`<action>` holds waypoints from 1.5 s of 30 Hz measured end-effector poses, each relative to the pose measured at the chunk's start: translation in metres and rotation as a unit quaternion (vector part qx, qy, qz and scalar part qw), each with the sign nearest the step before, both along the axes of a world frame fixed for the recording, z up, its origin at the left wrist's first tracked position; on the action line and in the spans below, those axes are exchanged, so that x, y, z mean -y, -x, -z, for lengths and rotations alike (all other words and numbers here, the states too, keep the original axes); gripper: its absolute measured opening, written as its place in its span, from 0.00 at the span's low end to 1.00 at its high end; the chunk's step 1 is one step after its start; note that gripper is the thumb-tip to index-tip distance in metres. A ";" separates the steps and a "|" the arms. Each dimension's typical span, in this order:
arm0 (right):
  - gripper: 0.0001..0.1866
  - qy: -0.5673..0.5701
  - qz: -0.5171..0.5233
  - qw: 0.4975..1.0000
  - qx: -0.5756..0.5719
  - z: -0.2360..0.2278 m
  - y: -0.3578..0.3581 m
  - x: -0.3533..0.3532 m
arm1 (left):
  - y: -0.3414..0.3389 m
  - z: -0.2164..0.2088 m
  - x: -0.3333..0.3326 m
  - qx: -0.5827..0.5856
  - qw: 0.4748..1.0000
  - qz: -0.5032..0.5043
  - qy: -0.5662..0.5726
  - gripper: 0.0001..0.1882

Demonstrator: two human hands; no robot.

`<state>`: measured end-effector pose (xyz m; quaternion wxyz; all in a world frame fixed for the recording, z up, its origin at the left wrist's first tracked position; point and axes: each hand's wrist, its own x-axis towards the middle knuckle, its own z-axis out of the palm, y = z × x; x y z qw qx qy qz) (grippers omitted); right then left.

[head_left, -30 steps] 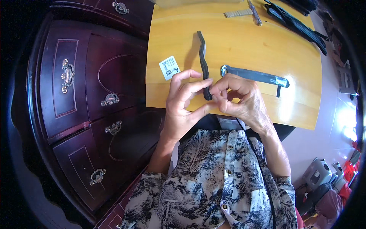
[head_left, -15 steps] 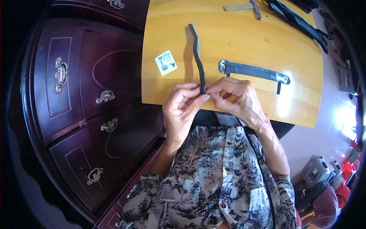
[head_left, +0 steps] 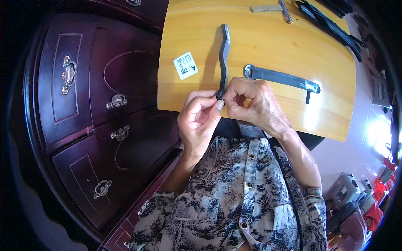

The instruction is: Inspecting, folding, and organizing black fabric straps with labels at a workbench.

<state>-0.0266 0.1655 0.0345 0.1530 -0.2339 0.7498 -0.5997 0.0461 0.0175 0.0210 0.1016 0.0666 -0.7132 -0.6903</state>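
A narrow black-and-grey strap stands up from my hands, its upper end pointing toward the table's far side. My left hand grips its lower end between thumb and fingers. Against that same end, my right hand is closed in a pinch; its fingertips partly hide what they hold. To the right lies another dark grey strap with a metal ring at one end and a shiny clear-covered patch at the other. A white printed card rests left of the held strap.
The yellow wooden table has a beige strip, a pen-like stick and a bundle of black straps at its far right. A dark wooden cabinet stands close on the left. Grey plastic stools are at right.
The held strap has turned, showing more of its grey face, and its upper end sits further right. My right hand has curled tighter and shifted slightly up and left. The view has moved slightly.
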 end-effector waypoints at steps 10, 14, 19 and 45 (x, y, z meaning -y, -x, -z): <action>0.07 -0.011 0.047 0.999 -0.008 0.003 -0.003 0.012 | 0.006 0.009 0.006 0.047 0.992 -0.019 -0.119 0.04; 0.07 -0.017 0.017 1.000 -0.015 0.004 -0.003 0.010 | 0.008 0.011 0.012 0.047 0.994 -0.017 -0.099 0.04; 0.08 -0.085 -0.011 0.993 -0.083 0.006 0.000 0.012 | 0.008 0.021 0.014 0.033 0.995 -0.011 -0.090 0.04; 0.08 -0.017 0.019 0.998 0.065 0.018 0.013 0.024 | 0.013 0.038 0.010 -0.010 0.999 -0.035 -0.041 0.11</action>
